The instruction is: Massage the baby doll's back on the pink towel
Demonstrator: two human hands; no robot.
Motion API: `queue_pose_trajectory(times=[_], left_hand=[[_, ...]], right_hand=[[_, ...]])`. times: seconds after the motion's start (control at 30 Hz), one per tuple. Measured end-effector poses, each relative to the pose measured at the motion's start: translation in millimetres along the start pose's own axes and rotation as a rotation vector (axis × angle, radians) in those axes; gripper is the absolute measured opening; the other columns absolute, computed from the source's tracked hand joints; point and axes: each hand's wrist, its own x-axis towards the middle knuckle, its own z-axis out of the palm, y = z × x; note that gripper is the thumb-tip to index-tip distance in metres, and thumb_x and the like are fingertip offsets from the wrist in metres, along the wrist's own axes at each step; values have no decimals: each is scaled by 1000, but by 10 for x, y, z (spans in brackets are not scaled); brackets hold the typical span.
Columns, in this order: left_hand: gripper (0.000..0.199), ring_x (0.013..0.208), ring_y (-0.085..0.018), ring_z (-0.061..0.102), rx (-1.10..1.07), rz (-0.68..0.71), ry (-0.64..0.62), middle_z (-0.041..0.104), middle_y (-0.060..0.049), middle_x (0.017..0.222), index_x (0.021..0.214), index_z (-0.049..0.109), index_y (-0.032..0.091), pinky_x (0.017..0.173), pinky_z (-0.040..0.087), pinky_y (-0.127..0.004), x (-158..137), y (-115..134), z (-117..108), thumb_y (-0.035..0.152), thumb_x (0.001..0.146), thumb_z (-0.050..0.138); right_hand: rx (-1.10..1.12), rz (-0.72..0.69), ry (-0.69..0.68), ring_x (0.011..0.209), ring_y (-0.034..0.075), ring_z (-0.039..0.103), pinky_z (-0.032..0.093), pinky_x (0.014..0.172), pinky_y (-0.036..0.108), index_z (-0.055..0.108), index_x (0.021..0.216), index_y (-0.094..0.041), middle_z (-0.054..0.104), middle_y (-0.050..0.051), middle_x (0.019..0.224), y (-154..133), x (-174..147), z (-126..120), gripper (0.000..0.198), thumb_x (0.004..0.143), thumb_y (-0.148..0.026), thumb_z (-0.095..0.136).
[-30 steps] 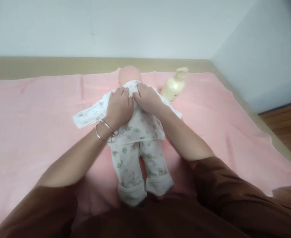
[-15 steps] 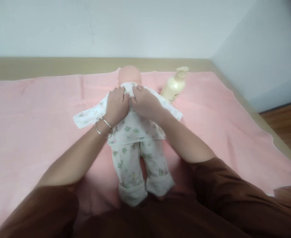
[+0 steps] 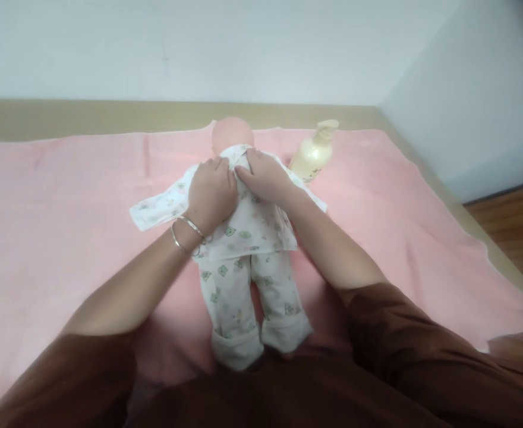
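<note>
A baby doll (image 3: 232, 132) lies on a pink blanket with its bald head away from me, no face in view. It wears a white printed shirt (image 3: 252, 229) and matching trousers (image 3: 228, 297) with turned-up cuffs. My left hand (image 3: 212, 187), with bangles at the wrist, rests on the upper left of the shirt, its fingers laid over the cloth. My right hand (image 3: 268, 175) lies on the upper right, thumb apart from its fingers and pointing to the middle. Both palms are hidden, and neither hand visibly grips the cloth.
A cream pump bottle (image 3: 312, 156) leans at a tilt beside the doll's right-hand sleeve. The pink blanket (image 3: 65, 238) covers most of a pale wooden surface (image 3: 110, 116). White walls (image 3: 243, 47) stand behind and at the right, and wooden flooring (image 3: 511, 220) shows on the right.
My hands have shifted slightly on the shirt. The right thumb now stands further from its fingers, and the left hand has turned a little inward. The bottle has stayed in place.
</note>
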Motion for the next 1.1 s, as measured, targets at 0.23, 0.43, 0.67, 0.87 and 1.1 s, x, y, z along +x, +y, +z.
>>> queue_pose_trajectory(times=[0.23,0.43,0.67,0.87,1.1], left_hand=[[32,120,-32,60,-25,14,-27,67,-18,117,104,59,17,111,45,-47,30,-16,3,22,99,28],[24,104,-29,64,-110,-93,-79,70,-14,106,95,58,20,100,50,-44,172,-135,-26,27,95,35],[27,114,-32,61,-6,-42,-37,67,-18,113,99,58,17,107,48,-48,67,-38,-3,24,98,32],[22,110,-32,61,-57,33,-81,67,-18,109,89,56,18,104,50,-48,-7,71,-143,14,91,35],[20,97,-27,63,-198,3,-51,66,-11,93,77,51,20,96,52,-43,161,-180,-24,20,92,37]], right_hand=[[-119,-55,55,128,37,58,45,113,52,56,124,-6,64,25,135,-71,-88,63,41,104,-30,30],[-201,-135,54,128,37,57,45,112,50,56,126,0,62,28,133,-237,-247,58,46,103,-23,24],[2,46,-42,151,37,41,34,127,54,48,140,2,46,28,156,-3,6,43,56,104,-39,33],[-8,44,-14,150,39,42,36,125,57,51,138,0,49,27,155,6,-6,49,55,106,-40,30],[-300,-84,-42,138,40,53,42,117,52,52,135,7,58,31,142,-285,-344,-56,49,104,-23,28]])
